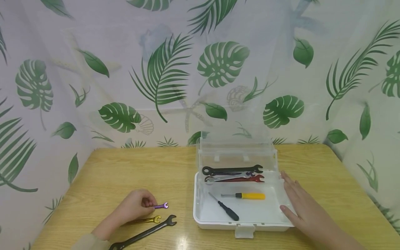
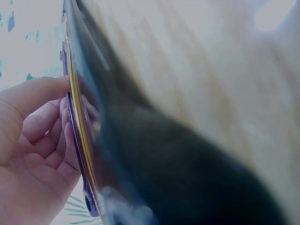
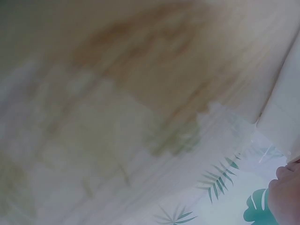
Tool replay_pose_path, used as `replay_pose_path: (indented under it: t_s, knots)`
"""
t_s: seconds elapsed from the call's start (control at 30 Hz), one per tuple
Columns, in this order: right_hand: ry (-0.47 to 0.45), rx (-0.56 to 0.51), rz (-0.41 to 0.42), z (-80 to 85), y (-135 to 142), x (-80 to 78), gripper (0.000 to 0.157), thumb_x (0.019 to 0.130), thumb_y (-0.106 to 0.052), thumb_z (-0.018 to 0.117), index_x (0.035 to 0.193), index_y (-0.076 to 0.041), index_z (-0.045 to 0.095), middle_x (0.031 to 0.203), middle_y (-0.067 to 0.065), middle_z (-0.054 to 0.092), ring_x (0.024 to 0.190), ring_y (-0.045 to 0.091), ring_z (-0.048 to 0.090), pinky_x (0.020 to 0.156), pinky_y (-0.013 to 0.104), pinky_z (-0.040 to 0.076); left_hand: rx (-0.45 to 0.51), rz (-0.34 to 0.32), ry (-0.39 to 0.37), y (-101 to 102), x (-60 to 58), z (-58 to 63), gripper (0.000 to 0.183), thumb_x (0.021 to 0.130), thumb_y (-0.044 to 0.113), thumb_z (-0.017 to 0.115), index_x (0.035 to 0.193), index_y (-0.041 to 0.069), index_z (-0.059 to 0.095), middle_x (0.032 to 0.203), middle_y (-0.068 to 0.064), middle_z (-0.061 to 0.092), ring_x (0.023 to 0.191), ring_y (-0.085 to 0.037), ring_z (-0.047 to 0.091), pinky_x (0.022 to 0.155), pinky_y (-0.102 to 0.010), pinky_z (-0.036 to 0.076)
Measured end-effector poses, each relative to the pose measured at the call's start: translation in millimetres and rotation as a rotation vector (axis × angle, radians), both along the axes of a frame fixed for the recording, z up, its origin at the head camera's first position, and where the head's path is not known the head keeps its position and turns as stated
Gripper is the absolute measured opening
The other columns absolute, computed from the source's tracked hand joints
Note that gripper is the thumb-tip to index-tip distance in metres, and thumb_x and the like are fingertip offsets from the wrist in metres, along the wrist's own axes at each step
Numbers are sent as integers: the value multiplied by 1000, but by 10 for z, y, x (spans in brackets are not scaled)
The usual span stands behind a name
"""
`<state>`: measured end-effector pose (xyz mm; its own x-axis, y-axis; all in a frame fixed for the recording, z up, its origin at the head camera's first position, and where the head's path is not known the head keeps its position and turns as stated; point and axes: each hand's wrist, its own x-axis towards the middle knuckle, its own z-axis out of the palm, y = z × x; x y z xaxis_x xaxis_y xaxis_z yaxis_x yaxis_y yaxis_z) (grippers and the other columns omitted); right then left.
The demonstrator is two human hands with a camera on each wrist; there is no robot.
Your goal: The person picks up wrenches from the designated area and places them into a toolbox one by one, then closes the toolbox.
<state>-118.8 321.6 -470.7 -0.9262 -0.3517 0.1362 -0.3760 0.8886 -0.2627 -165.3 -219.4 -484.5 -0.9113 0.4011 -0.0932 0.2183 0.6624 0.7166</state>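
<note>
Between thumb and fingers, my left hand [image 1: 134,206] pinches a small purple wrench [image 1: 161,206] just over the table. A gold wrench [image 1: 150,219] and a long black wrench [image 1: 147,234] lie beside that hand, the gold one partly hidden by it. In the left wrist view the purple wrench [image 2: 89,197] runs along the fingers. My right hand [image 1: 304,206] rests against the right side of a white toolbox [image 1: 218,225], fingers extended and thumb at its rim. Inside are a yellow-handled screwdriver [image 1: 253,196] and a black-handled screwdriver [image 1: 230,211].
The toolbox's clear lid [image 1: 237,158] stands raised at the back. Several wrenches lie together toward the rear of the box, among them a black wrench [image 1: 231,170] and a red wrench [image 1: 257,179]. A leaf-patterned curtain [image 1: 175,132] hangs behind the wooden table [image 1: 125,166].
</note>
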Motion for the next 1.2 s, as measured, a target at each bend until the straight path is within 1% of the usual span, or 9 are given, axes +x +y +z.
replay_pose_path:
  t_s: [0.23, 0.53, 0.67, 0.87, 1.2]
  knots:
    - [-19, 5, -14, -8, -5, 10, 83, 107, -39, 59, 169, -2, 19, 179, 13, 15, 156, 43, 31, 113, 2, -19, -4, -18, 36, -2, 7, 25, 11, 85, 0, 85, 88, 7, 77, 81, 3, 68, 72, -2, 55, 64, -19, 51]
    - [-49, -12, -21, 17, -10, 3, 84, 108, -41, 57, 170, -6, 13, 181, 11, 9, 158, 44, 26, 113, 4, -19, -10, -23, 35, -8, -9, 26, 11, 86, 0, 84, 88, 9, 77, 79, 4, 70, 70, 0, 56, 63, -19, 50]
    - [-36, -2, -14, 13, -6, 0, 84, 108, -41, 57, 170, -6, 14, 181, 10, 9, 158, 41, 26, 114, 3, -19, -5, -20, 26, -7, -9, 24, 8, 87, 1, 83, 89, 7, 79, 80, 4, 71, 70, 0, 55, 63, -19, 50]
    - [-29, 9, -9, 3, -1, -5, 83, 108, -40, 57, 170, -3, 16, 181, 11, 9, 159, 40, 25, 114, 3, -20, -12, -26, 37, 9, -4, 32, 7, 88, 1, 82, 91, 7, 80, 81, 3, 72, 71, 1, 56, 63, -19, 50]
    - [-29, 3, -9, 5, -2, 3, 83, 107, -40, 59, 169, -2, 17, 180, 11, 11, 158, 41, 27, 113, 3, -20, -48, 23, 71, 20, -19, 41, 7, 89, 7, 83, 91, 14, 82, 86, 5, 78, 76, 0, 63, 71, -20, 53]
